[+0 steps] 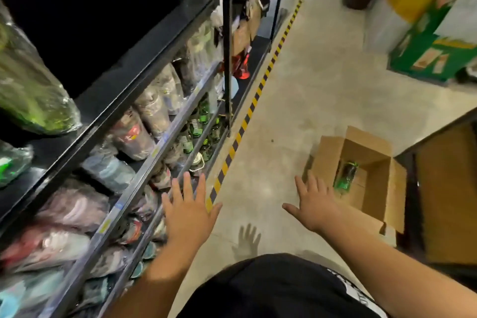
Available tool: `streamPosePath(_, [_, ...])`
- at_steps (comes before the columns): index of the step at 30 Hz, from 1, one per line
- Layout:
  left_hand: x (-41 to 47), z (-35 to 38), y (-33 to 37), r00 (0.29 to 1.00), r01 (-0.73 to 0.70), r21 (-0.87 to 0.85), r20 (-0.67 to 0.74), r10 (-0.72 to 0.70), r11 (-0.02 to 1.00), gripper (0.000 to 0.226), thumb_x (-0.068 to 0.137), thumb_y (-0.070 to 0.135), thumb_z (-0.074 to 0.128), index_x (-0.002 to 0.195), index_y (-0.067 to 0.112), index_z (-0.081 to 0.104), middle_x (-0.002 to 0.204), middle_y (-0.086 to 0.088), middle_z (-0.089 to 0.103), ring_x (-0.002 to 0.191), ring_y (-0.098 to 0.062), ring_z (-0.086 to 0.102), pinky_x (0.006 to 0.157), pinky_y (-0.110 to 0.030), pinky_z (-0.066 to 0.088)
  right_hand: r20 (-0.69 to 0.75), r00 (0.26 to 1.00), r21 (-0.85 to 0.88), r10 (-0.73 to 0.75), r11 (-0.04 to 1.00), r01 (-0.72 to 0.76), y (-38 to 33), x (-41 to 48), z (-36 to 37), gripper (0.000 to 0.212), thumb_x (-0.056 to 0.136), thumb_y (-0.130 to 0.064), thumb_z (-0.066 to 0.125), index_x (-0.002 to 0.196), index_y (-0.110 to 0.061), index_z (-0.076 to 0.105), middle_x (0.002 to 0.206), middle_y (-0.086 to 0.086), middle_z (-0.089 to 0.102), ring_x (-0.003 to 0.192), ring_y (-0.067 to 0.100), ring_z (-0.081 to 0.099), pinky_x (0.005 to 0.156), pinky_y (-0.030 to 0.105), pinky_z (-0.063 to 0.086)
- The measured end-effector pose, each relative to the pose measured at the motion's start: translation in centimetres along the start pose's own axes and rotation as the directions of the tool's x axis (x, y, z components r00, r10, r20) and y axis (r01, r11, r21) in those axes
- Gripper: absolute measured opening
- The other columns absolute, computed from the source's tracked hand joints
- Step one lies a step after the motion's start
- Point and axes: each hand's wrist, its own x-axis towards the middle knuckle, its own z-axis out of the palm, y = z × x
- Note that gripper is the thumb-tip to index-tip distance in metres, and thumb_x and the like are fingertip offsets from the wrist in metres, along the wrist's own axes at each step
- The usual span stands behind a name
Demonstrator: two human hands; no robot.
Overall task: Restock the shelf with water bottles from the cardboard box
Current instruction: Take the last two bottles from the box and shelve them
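Note:
An open cardboard box (pixel 374 188) sits on the concrete floor at the right, with one green-labelled bottle (pixel 346 175) lying inside it. Several green-labelled bottles (pixel 198 124) stand on the low tier of the black shelf (pixel 144 181) at the left. My left hand (pixel 188 212) hovers with its fingers spread over the shelf's lower edge, holding nothing. My right hand (pixel 315 204) is stretched out flat with empty fingers, just left of the box and above the floor.
Plastic-wrapped goods (pixel 134 134) fill the shelf's upper tiers. A yellow-and-black striped tape line (pixel 247 116) runs along the floor beside the shelf. A green carton (pixel 433 44) stands at the far right, and a brown cabinet (pixel 449 196) is next to the box.

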Motion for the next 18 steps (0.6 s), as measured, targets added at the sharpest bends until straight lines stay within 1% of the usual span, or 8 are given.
streamPosePath(2, [0.8,0.1,3.4,0.995,-0.082,0.040,0.054,0.080,0.996,0.086,0.093,0.076,0.016,0.153,0.028,-0.022,0.168,-0.011,-0.013,0.154,-0.039,-0.008,0.121,-0.061,0.005,0.028,0.998,0.063,0.061,0.996,-0.063,3.5,-1.2,1.8,0.093,0.092,-0.079,0.021,0.161,-0.023,-0.002,0.168,0.017,-0.007,0.154,0.041,-0.002,0.123,0.057,0.010])
streamPosePath(3, [1.1,0.1,5.3,0.991,-0.124,0.056,0.064,0.121,0.991,0.086,0.093,0.076,0.016,0.150,0.028,-0.026,0.168,-0.011,-0.015,0.154,-0.039,-0.009,0.121,-0.061,0.005,0.041,0.995,0.102,0.089,0.990,-0.093,5.2,-1.7,2.6,0.092,0.092,-0.078,0.023,0.161,-0.023,-0.003,0.168,0.017,-0.008,0.154,0.041,-0.004,0.124,0.057,0.009])
streamPosePath(4, [1.5,0.1,7.4,0.985,-0.163,0.062,0.068,0.159,0.985,0.086,0.093,0.076,0.016,0.151,0.028,-0.027,0.168,-0.011,-0.015,0.154,-0.039,-0.010,0.121,-0.061,0.005,0.050,0.992,0.137,0.118,0.983,-0.124,7.0,-2.2,3.4,0.092,0.093,-0.077,0.024,0.161,-0.023,-0.003,0.168,0.016,-0.009,0.154,0.040,-0.006,0.124,0.056,0.008])
streamPosePath(7, [2.3,0.9,14.0,0.964,-0.255,0.097,0.101,0.245,0.962,0.086,0.094,0.075,0.018,0.157,0.028,-0.019,0.168,-0.010,-0.013,0.154,-0.038,-0.008,0.121,-0.061,0.006,0.087,0.976,0.210,0.200,0.954,-0.214,13.0,-3.4,5.4,0.092,0.094,-0.076,0.025,0.161,-0.021,-0.006,0.167,0.015,-0.013,0.154,0.040,-0.007,0.124,0.055,0.008])
streamPosePath(11, [2.3,1.8,23.5,0.938,-0.333,0.127,0.140,0.316,0.934,0.086,0.094,0.076,0.020,0.159,0.029,-0.012,0.169,-0.010,-0.006,0.154,-0.038,-0.003,0.120,-0.061,0.005,0.121,0.947,0.253,0.298,0.913,-0.320,22.3,-4.8,8.4,0.093,0.093,-0.077,0.028,0.161,-0.021,-0.001,0.168,0.014,-0.010,0.153,0.040,-0.002,0.123,0.053,0.012])
streamPosePath(14, [2.0,2.6,30.4,0.920,-0.371,0.144,0.190,0.342,0.917,0.085,0.095,0.075,0.016,0.158,0.029,-0.017,0.168,-0.009,-0.012,0.154,-0.038,-0.007,0.120,-0.060,0.006,0.125,0.926,0.266,0.357,0.887,-0.378,29.2,-5.7,9.8,0.092,0.093,-0.076,0.030,0.161,-0.020,0.001,0.168,0.015,-0.008,0.153,0.040,0.002,0.123,0.054,0.014])
streamPosePath(16, [2.2,2.8,34.9,0.910,-0.390,0.152,0.212,0.356,0.908,0.084,0.095,0.075,0.014,0.157,0.030,-0.019,0.167,-0.009,-0.017,0.154,-0.038,-0.009,0.121,-0.059,0.005,0.140,0.917,0.283,0.374,0.872,-0.399,33.1,-5.9,10.4,0.091,0.094,-0.075,0.030,0.161,-0.021,0.000,0.168,0.014,-0.009,0.154,0.038,0.000,0.124,0.053,0.011])
streamPosePath(18, [2.4,2.9,38.9,0.892,-0.418,0.147,0.254,0.374,0.896,0.083,0.095,0.075,0.012,0.156,0.030,-0.021,0.167,-0.008,-0.020,0.154,-0.037,-0.012,0.122,-0.059,0.004,0.160,0.906,0.299,0.391,0.856,-0.422,36.5,-6.1,10.7,0.092,0.094,-0.076,0.030,0.161,-0.021,-0.002,0.168,0.014,-0.009,0.154,0.038,-0.001,0.123,0.053,0.010])
